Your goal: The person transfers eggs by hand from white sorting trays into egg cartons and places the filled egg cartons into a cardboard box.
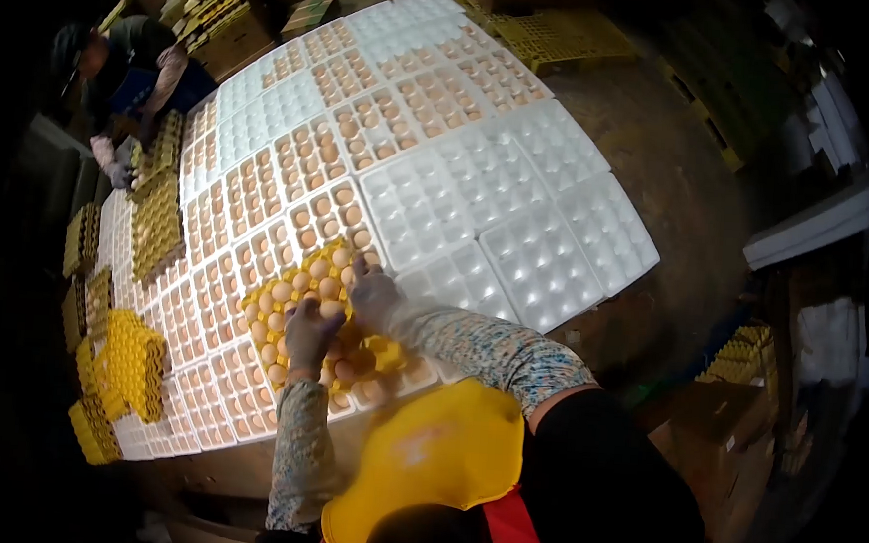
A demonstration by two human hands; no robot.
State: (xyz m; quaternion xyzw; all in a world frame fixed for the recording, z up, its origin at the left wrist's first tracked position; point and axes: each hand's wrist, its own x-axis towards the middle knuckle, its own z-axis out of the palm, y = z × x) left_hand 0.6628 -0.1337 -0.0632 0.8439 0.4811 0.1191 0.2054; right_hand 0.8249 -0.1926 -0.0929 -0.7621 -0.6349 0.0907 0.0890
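A yellow egg tray [250,307] filled with brown eggs lies on top of the white foam trays, close in front of me. My gloved left hand [309,337] reaches over it, fingers curled against an egg [332,309]. At the tray's far right corner, my gloved right hand [375,296] has its fingers bent around an egg [348,276], partly hidden by them. Beyond that corner is a white foam tray [332,192] with eggs in its hollows. Several eggs and bare yellow hollows show near the tray's front right.
Closed or unfilled-looking white foam trays [544,263] cover the table's right side. Stacked yellow trays [130,362] stand at the left edge. Across the table, another person [137,84] handles eggs at a pulp-coloured tray [157,225]. A yellow pallet [558,38] lies behind.
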